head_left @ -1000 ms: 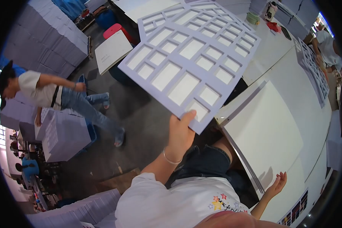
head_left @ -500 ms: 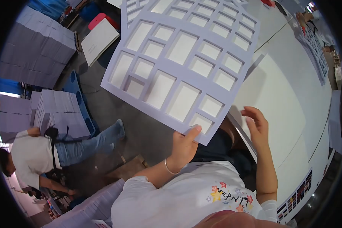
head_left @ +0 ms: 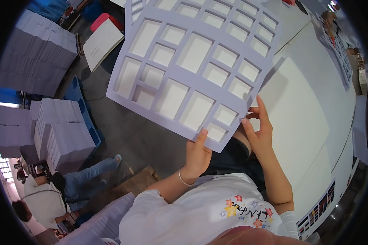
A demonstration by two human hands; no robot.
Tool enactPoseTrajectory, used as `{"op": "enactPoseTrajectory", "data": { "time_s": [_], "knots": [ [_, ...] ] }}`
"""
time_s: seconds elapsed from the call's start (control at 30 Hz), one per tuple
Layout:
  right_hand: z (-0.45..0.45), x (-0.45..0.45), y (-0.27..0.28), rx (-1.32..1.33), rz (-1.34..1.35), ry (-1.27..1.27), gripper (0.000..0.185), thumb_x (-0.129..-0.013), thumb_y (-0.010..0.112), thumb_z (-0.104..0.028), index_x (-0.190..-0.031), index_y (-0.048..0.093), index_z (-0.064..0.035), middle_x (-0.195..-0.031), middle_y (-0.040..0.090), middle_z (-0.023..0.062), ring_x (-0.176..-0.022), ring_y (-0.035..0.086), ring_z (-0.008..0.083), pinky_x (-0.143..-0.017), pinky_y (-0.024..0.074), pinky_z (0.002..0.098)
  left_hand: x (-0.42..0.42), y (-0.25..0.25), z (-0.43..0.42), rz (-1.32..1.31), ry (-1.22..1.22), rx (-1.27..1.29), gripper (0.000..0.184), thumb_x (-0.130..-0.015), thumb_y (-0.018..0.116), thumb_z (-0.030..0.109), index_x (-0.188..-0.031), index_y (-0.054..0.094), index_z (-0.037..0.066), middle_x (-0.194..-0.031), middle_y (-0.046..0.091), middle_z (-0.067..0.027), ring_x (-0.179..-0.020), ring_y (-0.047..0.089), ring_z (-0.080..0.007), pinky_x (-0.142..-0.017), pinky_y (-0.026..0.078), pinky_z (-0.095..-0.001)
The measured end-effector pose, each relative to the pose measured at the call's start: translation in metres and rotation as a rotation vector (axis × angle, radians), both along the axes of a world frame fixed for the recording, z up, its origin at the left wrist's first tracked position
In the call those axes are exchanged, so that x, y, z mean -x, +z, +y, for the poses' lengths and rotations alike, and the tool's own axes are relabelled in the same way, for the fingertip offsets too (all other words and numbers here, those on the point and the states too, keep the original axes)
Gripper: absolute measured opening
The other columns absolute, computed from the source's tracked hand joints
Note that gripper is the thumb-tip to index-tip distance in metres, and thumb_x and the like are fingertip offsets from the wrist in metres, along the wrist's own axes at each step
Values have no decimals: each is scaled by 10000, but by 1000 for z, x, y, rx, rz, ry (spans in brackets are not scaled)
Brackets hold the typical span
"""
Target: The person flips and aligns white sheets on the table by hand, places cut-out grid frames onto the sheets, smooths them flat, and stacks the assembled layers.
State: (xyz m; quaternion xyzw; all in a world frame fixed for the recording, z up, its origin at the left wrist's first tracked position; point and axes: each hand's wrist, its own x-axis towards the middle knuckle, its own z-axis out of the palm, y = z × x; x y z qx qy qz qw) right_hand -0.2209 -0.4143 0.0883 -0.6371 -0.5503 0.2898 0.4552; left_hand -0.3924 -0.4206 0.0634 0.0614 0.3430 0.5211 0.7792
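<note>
A large white panel (head_left: 198,73) with several rectangular cut-out compartments hangs tilted before me, over the floor and the table's edge. My left hand (head_left: 197,157) grips its near corner, thumb on the front face and fingers behind. My right hand (head_left: 261,132) is at the panel's right edge, thumb and forefinger spread apart; whether it touches the edge I cannot tell. Part of another compartmented panel (head_left: 135,11) shows behind the first one at the top. A plain white sheet (head_left: 296,102) lies on the table to the right.
The white table (head_left: 339,118) runs along the right, with another compartmented panel (head_left: 335,53) and a person's hand at its far side. Tall stacks of white sheets (head_left: 37,53) and a blue pallet (head_left: 86,110) stand left. A person in jeans (head_left: 86,179) bends at lower left.
My right hand has moved up and left to the panel's right edge. The panel has shifted slightly in my left hand. The person at lower left has moved down and bends over more.
</note>
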Motion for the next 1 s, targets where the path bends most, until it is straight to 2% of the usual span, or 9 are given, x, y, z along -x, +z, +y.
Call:
{"op": "enactPoseTrajectory", "data": {
  "time_s": [0.13, 0.2, 0.33, 0.4, 0.83, 0.93, 1.0],
  "knots": [
    [5, 1, -3, -30, -120, 70, 561, -793, 590, -113, -1309, 383, -39, -997, 554, 156, -846, 532, 260, -763, 435, 334, -2, -8, 2, 31, 15, 3, 358, -897, 520, 163, -1205, 419, 11, -1156, 509, -79, -1065, 513, -173, -896, 439, -312],
    [7, 0, -7, -96, -296, 131, 554, -771, 597, -110, -1287, 409, -34, -987, 548, 176, -839, 521, 311, -753, 427, 369, -3, -9, 4, 38, 20, 1, 358, -895, 523, 160, -1204, 420, 9, -1152, 511, -80, -1062, 514, -173, -897, 438, -311],
    [5, 2, -8, -77, -322, 107, 556, -759, 605, -111, -1278, 419, -37, -1002, 544, 174, -873, 512, 327, -784, 408, 387, -4, -11, 5, 46, 21, 5, 355, -888, 529, 140, -1200, 422, 9, -1147, 514, -80, -1058, 516, -173, -902, 435, -309],
    [5, 1, -9, -68, -420, 124, 576, -746, 616, -97, -1282, 415, -43, -1028, 537, 170, -900, 501, 321, -810, 393, 384, -5, -14, 6, 46, 20, 16, 356, -886, 533, 134, -1201, 422, 11, -1148, 514, -79, -1059, 516, -173, -903, 433, -308],
    [8, 3, -19, -60, -401, 148, 671, -706, 633, -63, -1318, 359, -41, -1046, 527, 169, -891, 500, 330, -801, 401, 385, -6, -29, 15, 7, 30, 99, 388, -868, 554, 112, -1217, 414, 20, -1155, 508, -73, -1075, 503, -179, -910, 421, -320],
    [11, -2, -18, 25, -334, 205, 666, -717, 618, -52, -1323, 342, -33, -1058, 517, 179, -897, 507, 342, -805, 415, 375, -5, -33, 15, -1, 46, 113, 391, -867, 559, 124, -1216, 415, 24, -1153, 510, -71, -1071, 506, -179, -904, 424, -317],
    [14, -3, -19, 38, -174, 152, 655, -752, 593, -48, -1344, 314, -37, -1104, 502, 186, -945, 520, 312, -842, 419, 363, -6, -36, 15, -7, 55, 102, 387, -868, 560, 127, -1212, 418, 26, -1154, 511, -70, -1070, 507, -178, -903, 425, -316]
  ]
}}
